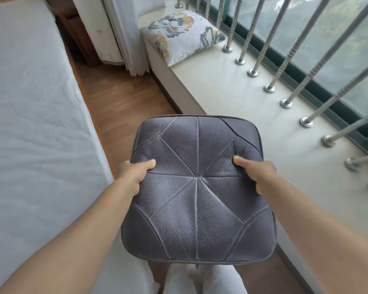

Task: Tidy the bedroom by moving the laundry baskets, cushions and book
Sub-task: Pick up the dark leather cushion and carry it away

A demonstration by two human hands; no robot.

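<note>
A square grey leather cushion (197, 200) with stitched panels is held in front of me, above the floor and partly over the window ledge. My left hand (134, 175) grips its left edge, thumb on top. On the opposite edge my right hand (257, 175) grips the same way. A second cushion (183, 35), white with a blue and yellow flower print, lies at the far end of the pale window ledge (232, 98).
A bed with a white sheet (30, 124) fills the left side. A narrow strip of wooden floor (123, 102) runs between bed and ledge. Metal railing bars (285, 77) line the window on the right. White curtains (123, 35) hang at the far end.
</note>
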